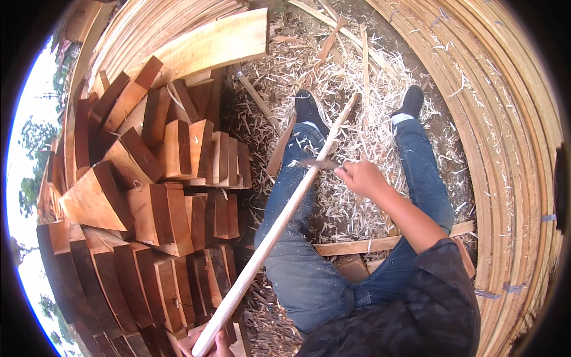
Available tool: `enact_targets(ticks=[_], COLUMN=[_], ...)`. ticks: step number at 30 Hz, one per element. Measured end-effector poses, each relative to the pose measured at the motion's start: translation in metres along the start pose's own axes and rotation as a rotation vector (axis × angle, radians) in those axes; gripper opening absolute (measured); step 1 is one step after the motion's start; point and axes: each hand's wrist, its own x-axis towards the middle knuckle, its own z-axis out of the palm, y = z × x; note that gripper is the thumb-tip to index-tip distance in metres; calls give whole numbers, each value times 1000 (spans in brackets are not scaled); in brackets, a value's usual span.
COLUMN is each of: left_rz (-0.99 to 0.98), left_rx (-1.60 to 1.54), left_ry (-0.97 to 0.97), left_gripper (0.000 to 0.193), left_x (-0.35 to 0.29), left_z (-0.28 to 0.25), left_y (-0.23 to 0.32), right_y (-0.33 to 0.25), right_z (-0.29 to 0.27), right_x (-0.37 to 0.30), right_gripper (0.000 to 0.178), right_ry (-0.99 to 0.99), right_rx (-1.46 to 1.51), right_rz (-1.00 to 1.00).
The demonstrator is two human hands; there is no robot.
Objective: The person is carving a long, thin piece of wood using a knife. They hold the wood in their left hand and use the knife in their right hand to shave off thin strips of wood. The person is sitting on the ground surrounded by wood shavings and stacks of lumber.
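Pale wooden pole is slanting over our left leg.
With our left hand we are gripping its near end, fingers closed around it; our right hand is clasping a blade, which is crossing the pole nearer its far end. Shavings are lying around our shoes.

My right hand is holding a closed curl right of the frame's centre, its knuckles facing up, and my bare right forearm is slanting up to it from the lower right. At the bottom edge, left of centre, my left hand is bending its fingers, partly cut off.
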Motion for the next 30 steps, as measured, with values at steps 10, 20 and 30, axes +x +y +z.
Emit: enact_targets(ticks=[10, 20, 30], left_rz=[-69, -64, -97], left_rx=[-77, -183, -111], left_ry=[50, 97, 41], left_gripper=[46, 40, 42], left_x=[14, 13, 16], left_z=[19, 24, 21], left_y=[23, 31, 51], right_y=[-8, -1, 10], right_z=[-35, -10, -11], right_x=[-8, -14, -2], right_gripper=[51, 47, 49], right_ry=[-222, 36, -6], right_rx=[-91, -58, -59], right_rz=[-12, -80, -53])
